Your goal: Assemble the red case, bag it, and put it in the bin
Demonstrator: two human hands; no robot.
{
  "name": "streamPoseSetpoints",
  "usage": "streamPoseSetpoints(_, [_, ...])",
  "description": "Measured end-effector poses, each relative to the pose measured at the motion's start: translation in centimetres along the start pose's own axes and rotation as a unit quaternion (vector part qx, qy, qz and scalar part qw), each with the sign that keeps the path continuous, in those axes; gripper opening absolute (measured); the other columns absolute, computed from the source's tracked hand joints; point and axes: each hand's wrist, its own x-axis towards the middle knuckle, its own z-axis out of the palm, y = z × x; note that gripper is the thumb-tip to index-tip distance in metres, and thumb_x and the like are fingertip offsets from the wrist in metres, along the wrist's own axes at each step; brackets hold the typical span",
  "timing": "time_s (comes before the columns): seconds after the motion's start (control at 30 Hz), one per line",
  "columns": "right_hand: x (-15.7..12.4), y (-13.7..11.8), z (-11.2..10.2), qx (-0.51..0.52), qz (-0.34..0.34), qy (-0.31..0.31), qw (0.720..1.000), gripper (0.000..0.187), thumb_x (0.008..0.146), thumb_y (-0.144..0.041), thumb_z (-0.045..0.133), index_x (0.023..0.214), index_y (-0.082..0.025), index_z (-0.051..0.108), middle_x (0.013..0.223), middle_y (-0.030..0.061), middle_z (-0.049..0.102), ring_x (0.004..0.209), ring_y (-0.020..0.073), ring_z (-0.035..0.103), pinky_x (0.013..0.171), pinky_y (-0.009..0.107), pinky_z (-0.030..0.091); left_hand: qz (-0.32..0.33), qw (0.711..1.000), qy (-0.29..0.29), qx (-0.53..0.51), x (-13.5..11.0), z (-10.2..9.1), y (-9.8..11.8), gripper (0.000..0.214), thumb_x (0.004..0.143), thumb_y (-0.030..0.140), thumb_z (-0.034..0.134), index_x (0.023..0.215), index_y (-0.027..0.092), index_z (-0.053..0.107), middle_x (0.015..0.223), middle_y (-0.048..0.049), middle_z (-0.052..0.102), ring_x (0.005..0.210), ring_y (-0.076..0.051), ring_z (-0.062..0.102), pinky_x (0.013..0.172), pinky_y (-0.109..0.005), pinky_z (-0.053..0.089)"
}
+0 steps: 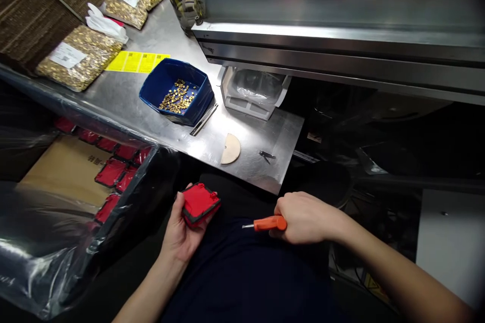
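My left hand is closed around a small square red plastic part with a black rim, held above my lap. My right hand grips an orange-handled screwdriver, its short metal tip pointing left toward the red part, a hand's width away from it. Both hands hover below the front edge of the steel table.
A blue bin of small gold pieces sits on the table, with bags of gold pieces, yellow labels, a white holder and a tan half-disc. A plastic-lined box of red parts stands at left. A conveyor rail runs behind.
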Motion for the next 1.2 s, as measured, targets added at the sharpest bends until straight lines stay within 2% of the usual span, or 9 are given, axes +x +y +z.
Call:
streamPoseSetpoints(0.1, [-0.2,-1.7,0.8,-0.010,0.027,0.042,0.999,0.009,0.070,-0.027,0.061,0.068,-0.021,0.067,0.064,0.0029,0.070,0.056,0.0188,0.064,0.047,0.027,0.028,0.091,0.982,0.048,0.161,-0.2,0.9,-0.9,0.072,0.082,0.043,0.086,0.145,0.039,0.051,0.129,-0.0024,0.068,0.116,-0.028,0.068,0.100,-0.046,0.059])
streamPoseSetpoints(0.17, [-0.5,-2.7,0.9,-0.013,0.029,0.050,0.998,0.008,0.067,-0.024,0.059,0.067,-0.022,0.066,0.066,0.0033,0.072,0.058,0.0195,0.067,0.047,0.027,0.026,0.169,0.925,0.030,0.339,-0.7,1.3,-1.0,0.104,0.070,0.037,0.095,0.156,0.042,0.036,0.132,-0.0031,0.065,0.121,-0.029,0.065,0.109,-0.045,0.051])
streamPoseSetpoints(0.33, [-2.3,-2.6,-0.6,-0.033,0.061,0.053,0.996,0.010,0.065,-0.022,0.057,0.067,-0.022,0.067,0.068,0.0043,0.074,0.061,0.0215,0.068,0.048,0.029,0.027,0.293,0.744,-0.184,0.572,-1.3,1.4,0.8,0.119,0.078,0.028,0.086,0.166,0.034,0.005,0.155,-0.0091,0.053,0.138,-0.033,0.052,0.121,-0.045,0.035])
streamPoseSetpoints(0.53, [-2.4,-2.0,-3.2,-0.078,0.066,0.034,0.994,0.010,0.068,-0.024,0.060,0.068,-0.020,0.069,0.066,0.0067,0.071,0.058,0.0220,0.067,0.049,0.029,0.030,0.241,0.604,-0.363,0.667,-0.1,1.2,2.9,0.097,0.068,0.012,0.079,0.157,0.025,0.043,0.153,-0.0108,0.057,0.136,-0.043,0.051,0.122,-0.055,0.028])
streamPoseSetpoints(0.7, [-0.6,-3.6,-3.9,-0.103,0.047,0.028,0.993,0.018,0.073,-0.028,0.064,0.079,-0.016,0.074,0.072,0.0116,0.073,0.065,0.0255,0.071,0.051,0.029,0.032,0.207,0.511,-0.442,0.707,0.1,1.0,3.1,0.099,0.073,0.008,0.073,0.161,0.030,0.034,0.162,-0.0091,0.046,0.145,-0.043,0.043,0.124,-0.061,0.024])
streamPoseSetpoints(0.83, [-1.5,-1.1,-2.6,-0.051,0.059,0.010,0.997,0.009,0.072,-0.023,0.062,0.073,-0.018,0.070,0.066,0.0071,0.069,0.061,0.0223,0.067,0.054,0.029,0.035,0.213,0.576,-0.434,0.659,-0.1,-1.2,3.5,0.092,0.071,0.010,0.076,0.154,0.039,0.047,0.161,-0.0057,0.048,0.145,-0.041,0.044,0.125,-0.059,0.029])
streamPoseSetpoints(1.0, [-2.2,7.7,0.9,-0.082,0.022,0.192,0.978,0.030,0.081,-0.014,0.059,0.107,-0.025,0.070,0.118,0.0075,0.071,0.110,0.0267,0.063,0.104,0.045,0.038,0.145,0.867,-0.195,0.434,-1.3,-1.6,3.0,0.064,0.079,0.032,0.083,0.139,0.029,0.062,0.147,-0.0117,0.062,0.133,-0.039,0.059,0.116,-0.051,0.046])
streamPoseSetpoints(1.07, [-1.3,11.6,1.9,-0.141,0.056,0.285,0.946,0.038,0.089,-0.021,0.060,0.127,-0.027,0.066,0.141,0.0109,0.059,0.124,0.0332,0.052,0.105,0.049,0.036,0.071,0.947,-0.125,0.288,-1.6,-0.6,2.7,0.067,0.083,0.044,0.079,0.143,0.025,0.057,0.144,-0.0145,0.065,0.128,-0.039,0.063,0.102,-0.046,0.058])
streamPoseSetpoints(1.2, [2.7,17.7,1.9,-0.167,0.114,0.338,0.919,0.042,0.099,-0.017,0.045,0.138,-0.020,0.062,0.131,0.0167,0.061,0.111,0.0317,0.054,0.092,0.041,0.042,-0.072,0.979,-0.087,0.170,-1.4,1.6,2.0,0.065,0.089,0.046,0.073,0.146,0.020,0.054,0.136,-0.0166,0.070,0.116,-0.033,0.071,0.080,-0.034,0.065])
